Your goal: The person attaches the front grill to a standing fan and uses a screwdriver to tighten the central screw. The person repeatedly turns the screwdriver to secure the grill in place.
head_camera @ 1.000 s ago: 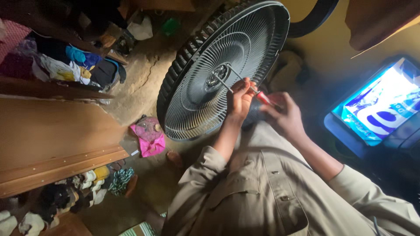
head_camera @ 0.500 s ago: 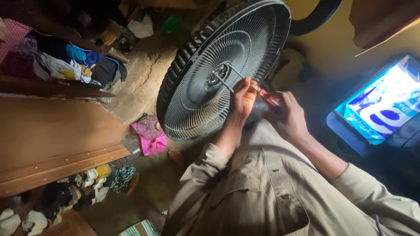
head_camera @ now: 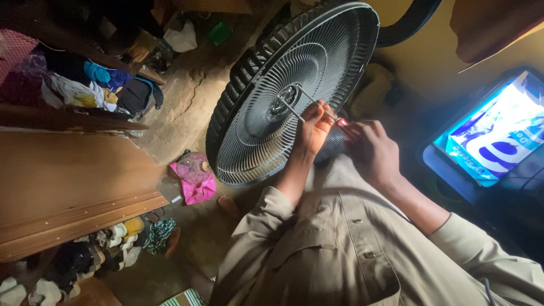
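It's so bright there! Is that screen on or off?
On. The screen glows bright blue and white in the dim room, right of the fan grille.

I'm seeing one lit screen [head_camera: 498, 133] glowing at the right, tilted, rectangular in a dark frame, showing bright blue and white shapes. A striped package corner [head_camera: 182, 298] is peeking at the bottom edge.

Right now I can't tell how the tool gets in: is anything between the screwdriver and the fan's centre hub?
Yes: the grey wire fan grille covers the hub; the red-handled screwdriver passes through its wires.
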